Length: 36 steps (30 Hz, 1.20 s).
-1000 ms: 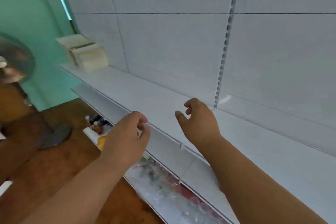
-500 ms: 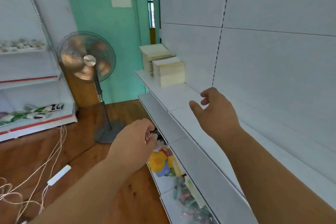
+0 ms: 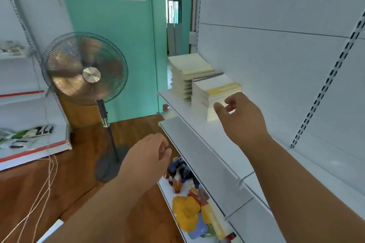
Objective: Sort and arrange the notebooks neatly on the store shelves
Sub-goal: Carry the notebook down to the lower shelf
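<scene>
On the white shelf [image 3: 199, 134] ahead of you, two stacks of notebooks sit against the back panel at the far end. The nearer stack [image 3: 216, 92] has a yellow-banded cover on top; the taller stack [image 3: 189, 73] of pale covers stands just behind it, touching or nearly so.

Your right hand [image 3: 245, 118] hovers over the shelf just in front of the nearer stack, fingers [image 3: 230, 101] loosely curled with thumb and forefinger apart, holding nothing. Whether a fingertip touches the stack, you cannot tell from this angle.

Your left hand [image 3: 147, 161] hangs lower, out past the shelf's front edge and above the floor, fingers relaxed and slightly curled, also holding nothing.

Below the shelf, a lower shelf [image 3: 166, 189] carries mixed goods: dark bottles [image 3: 177, 169] and yellow packets [image 3: 185, 211], blurred.

To your left, a standing fan [image 3: 85, 71] with bronze blades stands on the wooden floor [image 3: 65, 173] before a teal wall [image 3: 110, 35]. Further left, another shelf unit [image 3: 37, 150] with red edging holds flat packets, and thin cords [image 3: 39, 193] trail across the floor beside it.
</scene>
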### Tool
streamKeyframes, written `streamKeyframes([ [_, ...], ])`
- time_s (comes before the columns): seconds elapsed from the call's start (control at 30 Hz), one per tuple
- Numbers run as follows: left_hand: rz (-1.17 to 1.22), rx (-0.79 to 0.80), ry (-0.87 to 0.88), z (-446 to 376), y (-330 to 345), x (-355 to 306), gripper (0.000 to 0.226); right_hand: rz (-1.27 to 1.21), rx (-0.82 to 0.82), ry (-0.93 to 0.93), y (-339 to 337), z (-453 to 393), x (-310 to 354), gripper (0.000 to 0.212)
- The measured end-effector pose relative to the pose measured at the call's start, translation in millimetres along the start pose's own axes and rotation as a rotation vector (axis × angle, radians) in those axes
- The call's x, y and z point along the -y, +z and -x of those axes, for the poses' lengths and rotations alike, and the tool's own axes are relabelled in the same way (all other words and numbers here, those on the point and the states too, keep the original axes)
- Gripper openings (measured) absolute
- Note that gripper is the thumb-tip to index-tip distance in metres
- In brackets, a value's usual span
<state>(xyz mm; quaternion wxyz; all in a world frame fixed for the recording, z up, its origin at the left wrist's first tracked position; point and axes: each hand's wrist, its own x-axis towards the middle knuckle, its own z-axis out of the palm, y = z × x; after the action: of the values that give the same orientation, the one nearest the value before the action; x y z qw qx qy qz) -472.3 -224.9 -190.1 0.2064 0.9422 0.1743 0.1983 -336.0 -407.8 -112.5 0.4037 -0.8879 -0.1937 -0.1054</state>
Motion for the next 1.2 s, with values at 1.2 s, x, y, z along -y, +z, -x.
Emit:
streamKeyframes([
  [1.2,1.009,0.848,-0.013,-392.6,77.1,100.8,0.019,-0.083,-0.401,0.831,155.7,-206.4,11.0,0.063],
])
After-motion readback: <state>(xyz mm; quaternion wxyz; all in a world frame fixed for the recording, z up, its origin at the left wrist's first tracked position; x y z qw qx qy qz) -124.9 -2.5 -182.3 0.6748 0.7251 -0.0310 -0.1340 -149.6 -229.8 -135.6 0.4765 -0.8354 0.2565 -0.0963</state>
